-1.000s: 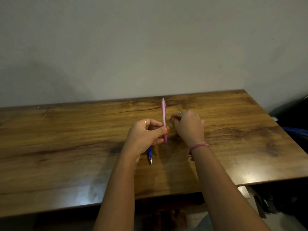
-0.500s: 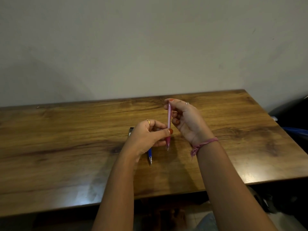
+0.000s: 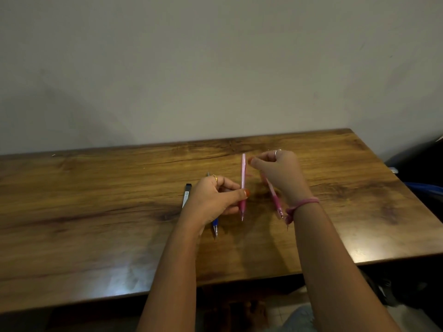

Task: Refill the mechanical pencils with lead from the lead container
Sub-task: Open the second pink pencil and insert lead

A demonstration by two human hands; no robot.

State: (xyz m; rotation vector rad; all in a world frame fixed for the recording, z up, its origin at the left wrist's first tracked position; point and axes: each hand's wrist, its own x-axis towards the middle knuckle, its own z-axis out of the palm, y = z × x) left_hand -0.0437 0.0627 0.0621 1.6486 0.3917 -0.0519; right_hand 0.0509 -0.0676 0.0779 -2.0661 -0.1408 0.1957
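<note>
A plain, pale wall [image 3: 215, 68] fills the whole far side, bare and evenly lit, with soft shadows low on the left. Against it stands a wooden table [image 3: 96, 212], brown with dark grain streaks, running from left to right. A bright patch of reflected light [image 3: 124, 281] sits on its near edge. At the far right, something dark with a blue part [image 3: 424, 188] lies beside the table. Below the near edge, the floor [image 3: 282, 310] shows dimly.

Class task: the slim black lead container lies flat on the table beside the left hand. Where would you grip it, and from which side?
Pinch the lead container across its narrow width at mid-length, coming from above on its far-left side. It lies flat, lengthwise away from the person, and the left hand crowds its right edge.
</note>
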